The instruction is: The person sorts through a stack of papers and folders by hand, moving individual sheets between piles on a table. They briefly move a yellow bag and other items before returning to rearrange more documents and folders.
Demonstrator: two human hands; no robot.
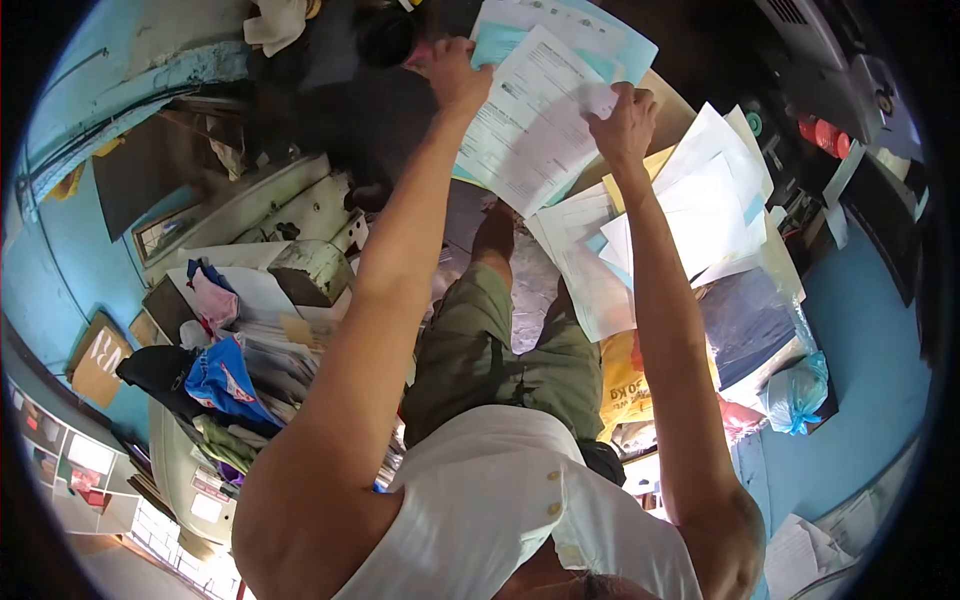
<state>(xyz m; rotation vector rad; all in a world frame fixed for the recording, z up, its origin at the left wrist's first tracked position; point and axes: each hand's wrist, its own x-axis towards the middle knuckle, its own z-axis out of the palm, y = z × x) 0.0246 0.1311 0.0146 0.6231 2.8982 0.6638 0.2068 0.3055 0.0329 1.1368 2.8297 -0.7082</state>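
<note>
Left hand (458,78) and right hand (625,128) grip papers (535,115) by their edges; other sheets (688,220) lie unheld, loosely overlapping, nearby.

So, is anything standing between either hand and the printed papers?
Nothing visible does. The left hand and right hand hold the printed papers at opposite sides; the loose white sheets lie off to the right.

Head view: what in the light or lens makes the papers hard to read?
Head view: strong wide-angle bending, black corners; soft shadow across part of the printed sheet, its small print illegible; bright light washes out the loose papers on the right.
</note>
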